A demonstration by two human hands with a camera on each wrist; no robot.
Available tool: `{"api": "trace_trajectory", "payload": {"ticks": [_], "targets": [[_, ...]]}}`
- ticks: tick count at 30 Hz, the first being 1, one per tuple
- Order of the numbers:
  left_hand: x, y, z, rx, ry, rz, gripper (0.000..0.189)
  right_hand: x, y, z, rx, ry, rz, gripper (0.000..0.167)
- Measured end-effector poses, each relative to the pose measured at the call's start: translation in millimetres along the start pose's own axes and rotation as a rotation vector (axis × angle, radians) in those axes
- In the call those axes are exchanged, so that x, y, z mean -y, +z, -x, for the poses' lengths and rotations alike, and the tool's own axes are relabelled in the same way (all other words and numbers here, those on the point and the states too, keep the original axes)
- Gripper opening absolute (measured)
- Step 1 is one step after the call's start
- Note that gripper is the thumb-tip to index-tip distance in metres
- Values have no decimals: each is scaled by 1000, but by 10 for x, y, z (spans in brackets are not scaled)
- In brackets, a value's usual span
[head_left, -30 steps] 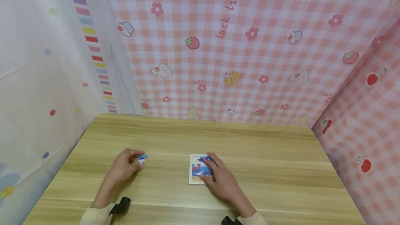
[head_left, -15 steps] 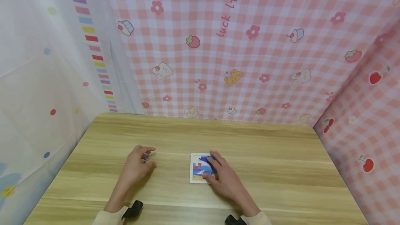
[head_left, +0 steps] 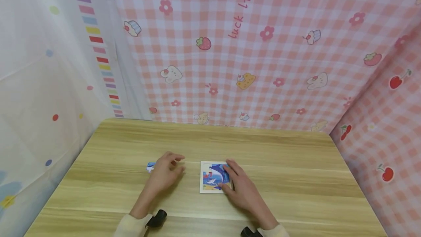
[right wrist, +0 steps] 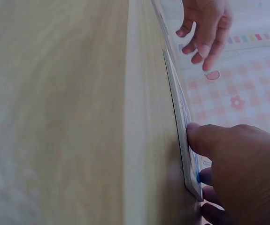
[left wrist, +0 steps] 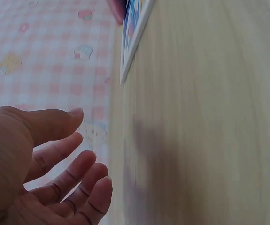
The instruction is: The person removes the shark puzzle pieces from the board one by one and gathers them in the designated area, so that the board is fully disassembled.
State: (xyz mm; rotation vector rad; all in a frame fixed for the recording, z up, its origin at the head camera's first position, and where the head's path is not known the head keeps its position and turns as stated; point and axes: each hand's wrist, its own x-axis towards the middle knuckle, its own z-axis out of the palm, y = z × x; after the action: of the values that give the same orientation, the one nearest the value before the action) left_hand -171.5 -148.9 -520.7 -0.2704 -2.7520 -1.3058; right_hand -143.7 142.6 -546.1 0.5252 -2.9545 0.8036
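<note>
A small jigsaw puzzle in a white frame (head_left: 215,191) lies on the table, with a blue sea picture and a bare white patch at its upper left. My right hand (head_left: 242,187) rests on its right side, thumb and fingers laid on the picture; in the right wrist view the thumb (right wrist: 199,137) presses on the board's face. To the left of the puzzle, my left hand (head_left: 166,171) hovers over the table with nothing between its loosely bent fingers. Behind its knuckles, a blue and white puzzle piece (head_left: 150,166) lies on the wood, partly covered by that hand.
The wood-grain table (head_left: 296,178) reaches back to a pink checked cloth (head_left: 227,57). Pale dotted cloth (head_left: 42,83) hangs at the left and more pink checked cloth (head_left: 385,149) at the right.
My left hand has let go of the blue and white piece, leaving it on the table, and has moved right toward the puzzle. The right hand has slid slightly right on the board.
</note>
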Motion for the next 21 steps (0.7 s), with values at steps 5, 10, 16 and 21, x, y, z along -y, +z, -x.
{"api": "trace_trajectory", "payload": {"ticks": [5, 10, 16, 21], "targets": [[-126, 180, -70, 30, 37, 16, 29, 0, 14, -2, -14, -7, 0, 64], [-252, 364, -128, 70, 86, 12, 28, -7, 11, -5, -27, -10, -10, 64], [-364, 552, -186, 110, 156, -14, 26, -22, 29, -13, -25, -10, -5, 65], [-416, 688, -200, 122, 132, -53, 28, -31, 34, -2, -25, -16, -10, 64]]}}
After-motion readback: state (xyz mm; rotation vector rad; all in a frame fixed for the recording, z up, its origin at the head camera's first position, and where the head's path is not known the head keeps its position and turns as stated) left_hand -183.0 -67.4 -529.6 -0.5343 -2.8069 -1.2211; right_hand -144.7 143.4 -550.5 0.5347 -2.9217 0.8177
